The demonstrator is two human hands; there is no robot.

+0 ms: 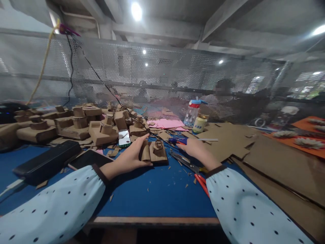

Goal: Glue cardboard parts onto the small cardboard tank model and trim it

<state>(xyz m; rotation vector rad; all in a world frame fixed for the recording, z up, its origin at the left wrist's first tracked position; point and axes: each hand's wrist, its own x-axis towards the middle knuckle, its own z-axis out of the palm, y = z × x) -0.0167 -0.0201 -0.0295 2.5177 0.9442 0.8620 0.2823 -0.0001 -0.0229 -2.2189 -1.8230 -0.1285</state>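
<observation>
My left hand [129, 156] grips the left end of a small brown cardboard model [156, 153] that rests on the blue table [157, 193], thumb above it and fingers below. My right hand [195, 150] reaches forward just right of the model. Its fingers close around the handle of a blue glue gun [175, 140] lying on the table. Scissors with red handles [195, 171] lie under my right wrist. Both arms wear light blue dotted sleeves.
Several finished cardboard models [76, 127] are piled at the back left, with a small white and green device [124, 138] beside them. A black case [48, 162] lies left. Cardboard sheets [266, 159] cover the right. A bottle [191, 113] and a jar [199, 123] stand by the mesh screen.
</observation>
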